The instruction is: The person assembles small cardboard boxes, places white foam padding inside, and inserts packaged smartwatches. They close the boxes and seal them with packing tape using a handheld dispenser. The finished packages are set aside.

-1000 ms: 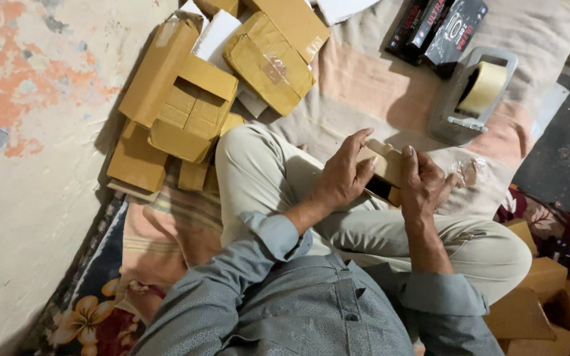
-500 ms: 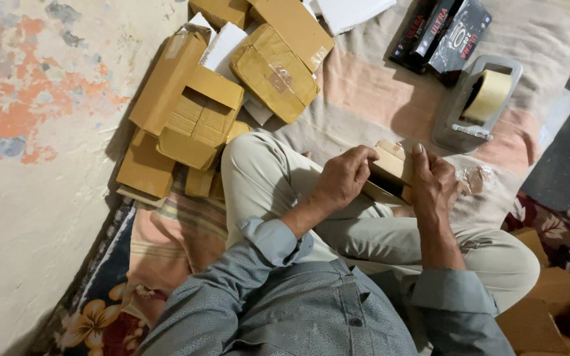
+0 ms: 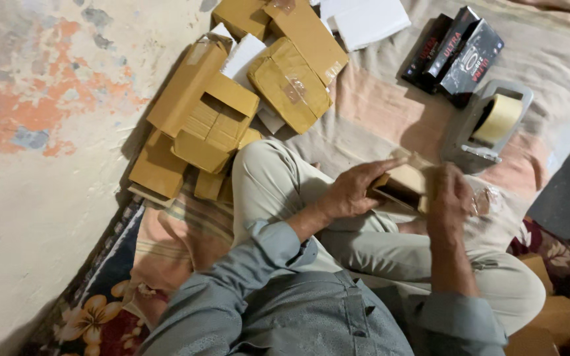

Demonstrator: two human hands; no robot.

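Note:
I sit cross-legged on a blanket, looking down at my lap. Both hands hold a small brown cardboard box [image 3: 404, 181] just above my knees. My left hand [image 3: 354, 191] grips its left side, fingers stretched along the top edge. My right hand [image 3: 450, 198] closes over its right end. The box's dark open side faces me; what is inside is hidden.
A pile of brown cardboard boxes [image 3: 232, 112] lies by the stained wall at upper left. A grey tape dispenser [image 3: 489, 125] with a tan roll and black packs [image 3: 456, 49] lie on the blanket ahead. More brown boxes [image 3: 549, 316] sit at my right. White sheets [image 3: 367, 20] lie at the top.
The view has shifted slightly, so the boxes and dispenser sit lower in frame. My hands have turned the small box a little, and its dark open side now shows.

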